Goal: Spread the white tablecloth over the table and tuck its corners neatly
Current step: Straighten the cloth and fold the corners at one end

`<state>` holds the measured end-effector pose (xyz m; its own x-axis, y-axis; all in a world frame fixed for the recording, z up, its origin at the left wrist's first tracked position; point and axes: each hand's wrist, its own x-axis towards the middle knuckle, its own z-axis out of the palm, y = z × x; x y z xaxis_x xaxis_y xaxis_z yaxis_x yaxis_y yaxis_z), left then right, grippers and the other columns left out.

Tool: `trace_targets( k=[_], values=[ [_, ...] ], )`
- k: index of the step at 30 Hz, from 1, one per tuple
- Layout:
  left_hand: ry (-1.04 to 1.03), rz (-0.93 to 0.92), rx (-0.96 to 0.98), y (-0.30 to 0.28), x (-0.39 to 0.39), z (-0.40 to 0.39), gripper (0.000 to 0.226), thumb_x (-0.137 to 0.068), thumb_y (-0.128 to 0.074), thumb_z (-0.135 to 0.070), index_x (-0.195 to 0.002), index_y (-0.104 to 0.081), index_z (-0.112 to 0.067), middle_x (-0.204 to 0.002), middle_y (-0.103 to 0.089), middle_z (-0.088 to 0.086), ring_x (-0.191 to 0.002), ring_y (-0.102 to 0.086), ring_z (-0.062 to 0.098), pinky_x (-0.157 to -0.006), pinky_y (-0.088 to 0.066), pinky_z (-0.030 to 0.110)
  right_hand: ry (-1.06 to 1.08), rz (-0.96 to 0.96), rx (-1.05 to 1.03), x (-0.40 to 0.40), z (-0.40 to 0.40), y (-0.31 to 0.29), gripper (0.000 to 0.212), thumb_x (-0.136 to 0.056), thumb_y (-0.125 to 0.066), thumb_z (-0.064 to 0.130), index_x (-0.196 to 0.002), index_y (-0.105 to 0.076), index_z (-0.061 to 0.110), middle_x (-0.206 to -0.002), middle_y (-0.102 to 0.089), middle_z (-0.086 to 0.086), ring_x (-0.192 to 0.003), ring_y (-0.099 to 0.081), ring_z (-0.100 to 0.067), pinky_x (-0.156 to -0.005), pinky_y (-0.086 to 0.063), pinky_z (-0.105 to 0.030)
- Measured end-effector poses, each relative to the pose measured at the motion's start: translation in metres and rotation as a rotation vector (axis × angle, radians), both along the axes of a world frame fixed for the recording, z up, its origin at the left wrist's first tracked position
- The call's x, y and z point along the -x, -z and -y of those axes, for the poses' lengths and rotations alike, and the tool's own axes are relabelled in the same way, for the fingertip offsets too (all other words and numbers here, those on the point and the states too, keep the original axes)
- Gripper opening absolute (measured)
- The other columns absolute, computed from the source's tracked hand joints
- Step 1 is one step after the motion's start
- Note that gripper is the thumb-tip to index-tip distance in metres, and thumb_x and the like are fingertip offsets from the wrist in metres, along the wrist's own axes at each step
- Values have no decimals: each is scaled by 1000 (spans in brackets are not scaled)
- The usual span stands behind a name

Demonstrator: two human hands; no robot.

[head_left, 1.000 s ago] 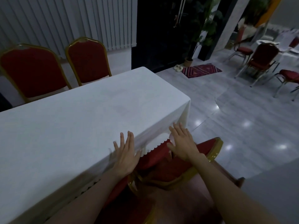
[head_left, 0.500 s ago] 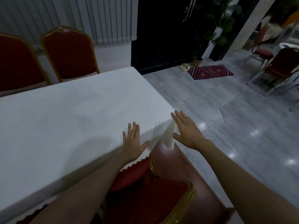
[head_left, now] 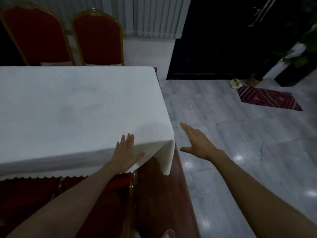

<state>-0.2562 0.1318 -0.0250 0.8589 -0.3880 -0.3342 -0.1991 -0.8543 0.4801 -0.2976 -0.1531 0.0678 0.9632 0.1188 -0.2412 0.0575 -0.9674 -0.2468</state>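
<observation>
The white tablecloth (head_left: 77, 109) lies spread flat over the long table, its scalloped hem hanging along the near side. At the near right corner the cloth folds down into a hanging flap (head_left: 165, 157). My left hand (head_left: 125, 155) rests flat with straight fingers on the near edge of the cloth, just left of that corner. My right hand (head_left: 197, 141) hovers open over the floor to the right of the corner, fingers straight, touching nothing.
Two red chairs with gold frames (head_left: 97, 38) stand behind the table's far side. More red chairs (head_left: 109, 194) are tucked below the near edge. A brown wooden table end (head_left: 164, 194) shows under the corner. A patterned mat (head_left: 267, 98) and potted plant lie at the right on grey floor.
My right hand left the corner of the cloth and moved out to the right over the floor. My left hand slid right along the near edge. The view turned to the right.
</observation>
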Motion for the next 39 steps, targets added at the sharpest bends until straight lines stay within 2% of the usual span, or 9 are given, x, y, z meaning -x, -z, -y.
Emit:
trace_targets(
  k=[7,10,12,15,20,24,30,35,39],
  values=[
    [-184,-14,7,18,8,25,69,-98,-29,-51,-152,-8,-13,-162,7,11,-146,18,25,-121,2,48,-294,-116,13,-63,19,33,104,-81,-76,30,-154,-1,22,-158,-24,-12,-143,-27,-29,-116,-28,-45],
    [-240,-85,-10,35,4,25,99,-79,-8,-80,-152,1,-13,-159,18,9,-144,26,26,-120,7,47,-391,-139,105,-95,26,57,103,-83,-73,38,-154,0,21,-161,-14,-10,-148,-16,-29,-119,-22,-45],
    [-255,-80,-19,44,0,30,110,-69,2,-86,-151,5,-13,-157,23,9,-143,29,26,-120,9,47,-399,-166,111,-111,29,75,94,-88,-64,43,-154,-1,20,-162,-8,-10,-149,-10,-28,-121,-16,-44],
    [-283,-64,-43,57,-5,51,89,-85,-14,-71,-152,6,-16,-157,25,10,-142,31,24,-120,11,46,-482,-193,112,-127,27,103,77,-96,-50,44,-154,-5,20,-163,-1,-8,-150,-2,-26,-121,-12,-44],
    [-372,-37,-29,72,-12,81,71,-99,-25,-50,-151,9,-16,-158,23,12,-143,28,23,-118,13,40,-608,-152,119,-143,20,132,69,-99,-47,33,-154,-8,20,-163,7,-8,-150,6,-26,-121,-8,-46],
    [-413,44,-116,83,-8,94,69,-99,-21,-52,-152,7,-19,-158,24,12,-141,32,23,-117,15,40,-732,-94,54,-160,19,152,57,-104,-29,34,-154,-5,23,-162,11,-4,-149,11,-23,-120,-2,-43],
    [-572,39,-127,85,-13,122,68,-99,-24,-51,-152,4,-22,-159,20,8,-145,24,23,-118,12,42,-844,-16,39,-182,44,182,57,-102,-21,46,-151,5,35,-156,18,13,-145,16,-7,-120,0,-34],
    [-607,27,-168,83,-36,139,66,-99,-20,-53,-152,5,-23,-160,18,8,-146,22,24,-118,11,46,-936,-44,7,-219,61,182,56,-103,-25,42,-151,3,35,-159,12,11,-146,15,-14,-120,-2,-38],
    [-672,-3,-142,79,-52,145,61,-99,-16,-53,-152,0,-27,-161,15,6,-146,21,26,-118,11,49,-865,-4,-44,-222,68,173,55,-103,-35,33,-153,-16,16,-162,-7,-6,-150,-2,-29,-121,-8,-43]
  ],
)
